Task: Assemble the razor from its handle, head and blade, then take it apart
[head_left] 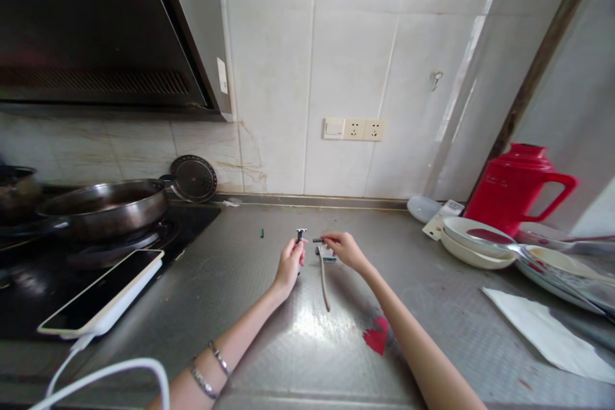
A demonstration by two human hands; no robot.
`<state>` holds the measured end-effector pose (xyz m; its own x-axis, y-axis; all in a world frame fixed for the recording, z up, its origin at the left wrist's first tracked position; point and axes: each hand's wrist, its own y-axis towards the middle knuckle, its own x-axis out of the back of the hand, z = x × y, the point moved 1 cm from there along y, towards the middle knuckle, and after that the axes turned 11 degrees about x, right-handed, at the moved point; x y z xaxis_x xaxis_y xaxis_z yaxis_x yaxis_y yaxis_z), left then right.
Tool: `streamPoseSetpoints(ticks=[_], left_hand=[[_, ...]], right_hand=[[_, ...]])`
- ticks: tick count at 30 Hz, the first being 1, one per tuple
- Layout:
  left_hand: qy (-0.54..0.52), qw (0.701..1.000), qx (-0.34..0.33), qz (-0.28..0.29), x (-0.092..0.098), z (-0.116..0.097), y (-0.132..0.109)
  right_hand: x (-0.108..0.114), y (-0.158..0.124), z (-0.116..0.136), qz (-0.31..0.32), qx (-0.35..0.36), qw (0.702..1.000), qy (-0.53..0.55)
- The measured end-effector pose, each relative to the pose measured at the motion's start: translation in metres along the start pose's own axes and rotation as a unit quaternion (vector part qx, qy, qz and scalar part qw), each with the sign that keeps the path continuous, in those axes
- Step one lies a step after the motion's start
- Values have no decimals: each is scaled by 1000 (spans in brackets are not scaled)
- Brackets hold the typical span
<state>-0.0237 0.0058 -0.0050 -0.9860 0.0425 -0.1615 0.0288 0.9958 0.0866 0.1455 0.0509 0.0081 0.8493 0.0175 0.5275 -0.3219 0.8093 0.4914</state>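
Observation:
My left hand point(289, 262) is closed around the dark handle of what looks like a razor point(301, 234), its silver T-shaped head pointing up. In a pinch, my right hand point(343, 248) holds a small dark strip-like piece point(318, 241) just right of the razor head, the two apart. Under the right fingers lies a small pale, blue-edged item point(328, 255), partly hidden. Beside it a thin beige-grey stick or cord point(323, 282) lies on the steel counter point(230, 307). Farther left on the counter is a tiny dark green strip point(262, 233).
To the left, a steel pan point(110, 205) sits on the black stove, with a phone point(103, 295) on a white cable at its front edge. On the right stand a red thermos point(509, 189), stacked bowls point(475, 256) and a white paper point(552, 336). A red patch point(377, 335) marks the counter.

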Motion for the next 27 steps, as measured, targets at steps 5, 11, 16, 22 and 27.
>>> streamPoseSetpoints(ticks=[5,11,16,22,27], left_hand=[[-4,1000,9,10,-3,-3,-5],[52,998,-24,33,-8,-7,-13],[83,995,-39,44,-11,-7,-18],[81,996,-29,33,-11,-8,-19],[76,996,-33,16,-11,-10,-18]], right_hand=[[-1,2,2,-55,-1,998,35],[3,6,13,-111,12,987,111],[9,6,23,-118,23,984,134],[10,3,36,-101,41,985,136],[10,1,43,-97,49,984,141]])
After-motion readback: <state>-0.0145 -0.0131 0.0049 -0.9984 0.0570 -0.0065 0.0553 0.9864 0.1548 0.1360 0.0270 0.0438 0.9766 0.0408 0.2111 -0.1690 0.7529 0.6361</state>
